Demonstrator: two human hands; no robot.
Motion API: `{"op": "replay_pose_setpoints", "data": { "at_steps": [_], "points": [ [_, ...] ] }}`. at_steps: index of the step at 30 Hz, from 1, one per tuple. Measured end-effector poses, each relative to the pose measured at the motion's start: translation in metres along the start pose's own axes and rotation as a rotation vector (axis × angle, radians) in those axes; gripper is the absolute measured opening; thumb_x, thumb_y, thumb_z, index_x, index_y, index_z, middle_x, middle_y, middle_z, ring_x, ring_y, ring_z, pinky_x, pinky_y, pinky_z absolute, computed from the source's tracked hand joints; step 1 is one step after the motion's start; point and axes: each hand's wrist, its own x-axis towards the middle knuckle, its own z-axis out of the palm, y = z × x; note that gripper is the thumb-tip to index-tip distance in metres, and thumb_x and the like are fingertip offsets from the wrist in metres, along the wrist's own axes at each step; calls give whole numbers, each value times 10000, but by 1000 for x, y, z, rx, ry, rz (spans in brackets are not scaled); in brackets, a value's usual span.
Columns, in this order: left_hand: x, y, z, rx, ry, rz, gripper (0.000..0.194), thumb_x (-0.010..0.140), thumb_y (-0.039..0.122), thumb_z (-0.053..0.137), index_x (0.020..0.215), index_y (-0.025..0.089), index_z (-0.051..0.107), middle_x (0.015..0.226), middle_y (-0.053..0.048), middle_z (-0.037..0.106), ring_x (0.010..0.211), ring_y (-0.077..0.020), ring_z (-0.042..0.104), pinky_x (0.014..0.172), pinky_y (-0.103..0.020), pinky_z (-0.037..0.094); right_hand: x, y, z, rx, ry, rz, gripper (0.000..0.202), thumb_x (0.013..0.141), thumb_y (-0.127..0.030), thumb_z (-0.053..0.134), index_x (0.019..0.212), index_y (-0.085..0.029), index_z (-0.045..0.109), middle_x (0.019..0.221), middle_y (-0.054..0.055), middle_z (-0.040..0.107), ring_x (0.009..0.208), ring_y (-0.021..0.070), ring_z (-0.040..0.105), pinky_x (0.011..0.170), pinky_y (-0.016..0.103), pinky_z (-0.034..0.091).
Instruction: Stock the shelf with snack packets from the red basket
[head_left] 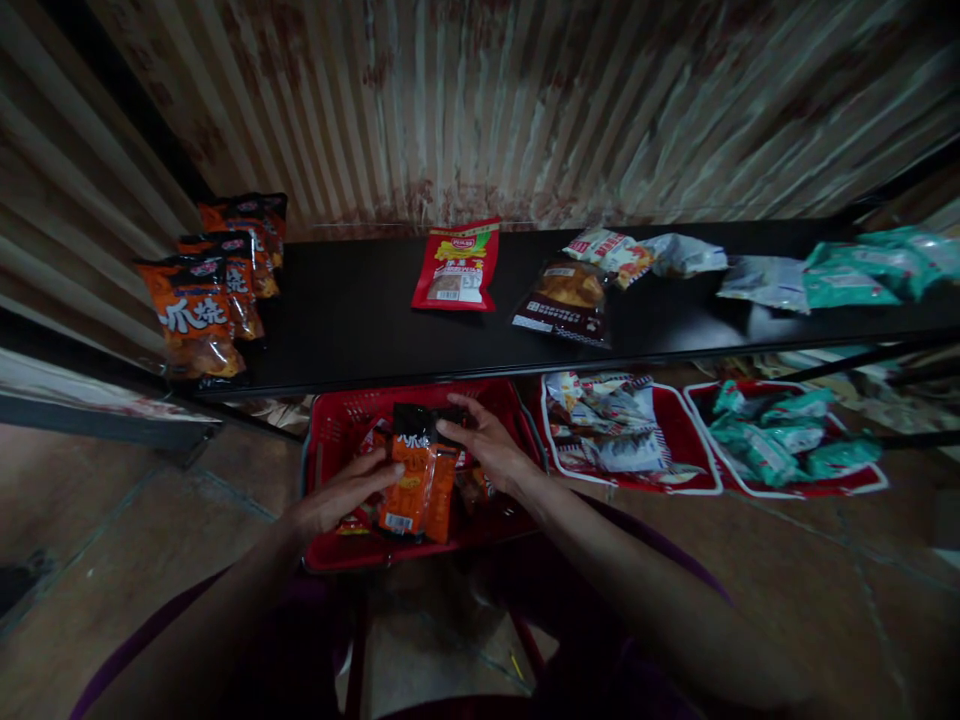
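An orange and black snack packet (420, 485) is held over a red shopping basket (324, 548), its back with a barcode facing up. My left hand (352, 492) grips its left side, the thumb lying over the front. At its upper right, my right hand (487, 445) pinches it with the thumb on top, the other fingers partly hidden. More packets, some red (352, 522), lie in the basket beneath, largely covered by my hands and the held packet.
On the black shelf (337, 310) stand orange packets (196, 320) at left, a red packet (457, 268), a brown packet (564, 300), and white and teal packets (855, 275). Two more baskets hold white packets (622, 445) and teal packets (780, 435). A corrugated wall rises behind.
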Motion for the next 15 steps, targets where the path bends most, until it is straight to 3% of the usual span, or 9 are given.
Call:
{"op": "replay_pose_setpoints", "data": {
  "at_steps": [7,15],
  "points": [
    [15,1,27,-136,51,91,481,726,346,701,1188,258,600,1178,-76,650,1024,-260,619,787,-329,498,-7,-13,-10,-1,-36,-7,517,587,-352,777,1046,-218,579,795,-31,634,689,123,593,667,259,473],
    [25,-8,32,-280,75,104,504,737,402,693,1172,168,597,1056,-117,690,890,-234,661,768,-334,493,-3,-4,-6,2,-51,-51,411,621,-419,752,935,-182,632,861,3,668,787,145,616,777,293,477]
  ]
}}
